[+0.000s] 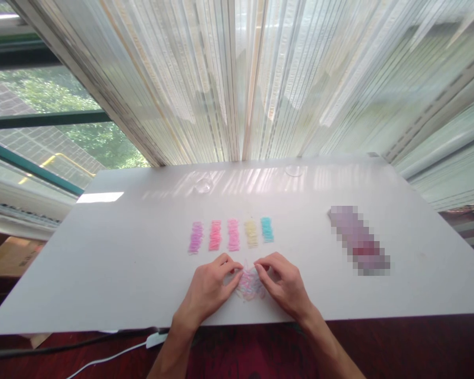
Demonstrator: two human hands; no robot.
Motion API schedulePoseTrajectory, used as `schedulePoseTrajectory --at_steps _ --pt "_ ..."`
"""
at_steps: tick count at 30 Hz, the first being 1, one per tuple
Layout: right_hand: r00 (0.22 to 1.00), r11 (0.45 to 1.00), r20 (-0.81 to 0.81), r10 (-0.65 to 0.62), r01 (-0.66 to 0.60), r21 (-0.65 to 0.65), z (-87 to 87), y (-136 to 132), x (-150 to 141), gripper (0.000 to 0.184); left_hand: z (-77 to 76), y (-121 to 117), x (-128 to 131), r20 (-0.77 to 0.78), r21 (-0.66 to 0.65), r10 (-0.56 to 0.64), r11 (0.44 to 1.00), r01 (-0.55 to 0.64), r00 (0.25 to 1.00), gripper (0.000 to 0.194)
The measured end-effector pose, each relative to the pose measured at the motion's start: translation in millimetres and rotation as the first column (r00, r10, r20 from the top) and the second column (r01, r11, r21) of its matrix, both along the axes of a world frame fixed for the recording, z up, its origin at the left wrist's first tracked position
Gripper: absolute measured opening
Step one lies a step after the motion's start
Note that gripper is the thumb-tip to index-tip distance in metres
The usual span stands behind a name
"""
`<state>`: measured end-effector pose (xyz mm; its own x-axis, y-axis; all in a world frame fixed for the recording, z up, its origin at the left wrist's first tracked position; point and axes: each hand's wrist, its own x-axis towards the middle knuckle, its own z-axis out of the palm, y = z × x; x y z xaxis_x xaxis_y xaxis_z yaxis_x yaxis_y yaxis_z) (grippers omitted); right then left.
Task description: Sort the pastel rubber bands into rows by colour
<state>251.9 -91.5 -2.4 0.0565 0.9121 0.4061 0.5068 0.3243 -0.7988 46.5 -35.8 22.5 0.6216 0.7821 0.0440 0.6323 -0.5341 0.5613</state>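
A loose pile of small, thin pieces in mixed pastel colours (250,284) lies near the front edge of the table, too fine for me to name their kind. My left hand (211,281) is at the left side of this pile, thumb and fingertips pinched together. From the right, my right hand (280,279) pinches likewise over the pile; what either pinch holds is too small to make out. Beyond my hands stand neat single-colour stacks of similar pieces: purple (196,238), coral red (215,235), pink (233,235), yellow (252,233) and turquoise (267,229).
The white table (114,263) reaches back to a striped curtain (245,79). A clear crumpled item (203,184) and a clear round item (294,171) lie toward the back. A pixelated oblong object (357,239) lies at right. A white cable (106,361) hangs below the front edge.
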Motion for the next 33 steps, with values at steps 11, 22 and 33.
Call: schedulePoseTrajectory --at_steps 11,22,33 --pt "0.996 0.997 0.028 0.079 -0.08 0.001 0.5 -1.7 0.2 0.007 0.4 0.8 -7.0 0.239 -0.077 0.023 0.997 -0.005 0.971 0.014" --pt "0.994 0.994 0.022 0.109 -0.109 0.028 -0.4 -1.2 0.5 0.007 -2.8 -1.0 -4.9 0.319 -0.095 0.014 0.995 0.017 0.948 0.014" --pt "0.997 0.997 0.019 0.081 -0.081 0.02 1.7 -0.5 0.6 0.008 -3.3 -0.6 -4.4 0.332 -0.063 0.019 0.998 0.002 0.943 0.014"
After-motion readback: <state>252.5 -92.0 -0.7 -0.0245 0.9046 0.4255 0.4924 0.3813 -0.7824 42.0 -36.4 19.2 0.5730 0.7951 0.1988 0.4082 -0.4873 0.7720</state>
